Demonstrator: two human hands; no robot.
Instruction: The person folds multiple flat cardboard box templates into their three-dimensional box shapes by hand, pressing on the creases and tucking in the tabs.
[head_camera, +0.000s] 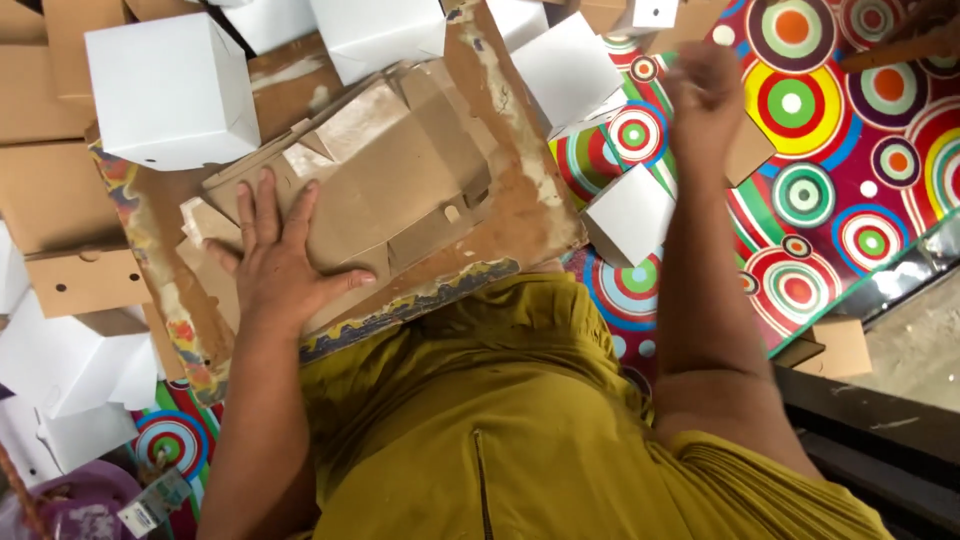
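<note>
Your left hand (275, 255) lies flat, palm down, on one unfolded brown cardboard blank (370, 170), fingers spread and pointing away from you, thumb swung out to the side. The blank runs on from your fingertips and out past the thumb, resting on a worn wooden board (525, 200) that sits across your lap. Your forearm comes straight up from the bottom edge, wrist level with the board's near rim.

Your right hand (705, 95) is lifted well apart from the left, blurred; the fingers look curled in toward the palm, but you cannot tell whether they pinch anything. That forearm rises steeply from your elbow beside the mustard-yellow garment (520, 420).

Count the folded white boxes: one large one (170, 90) just beyond your left fingertips, a second (380, 35) further along the top edge, a third (568, 65) between your two hands, and a small fourth (630, 215) beside your right forearm, below the wrist. More white ones pile behind your left wrist (70, 365); their number is unclear. At least two brown boxes (85, 280) sit off your left little finger's side.

Under your right hand spreads one mat (860, 130) printed with coloured rings.
</note>
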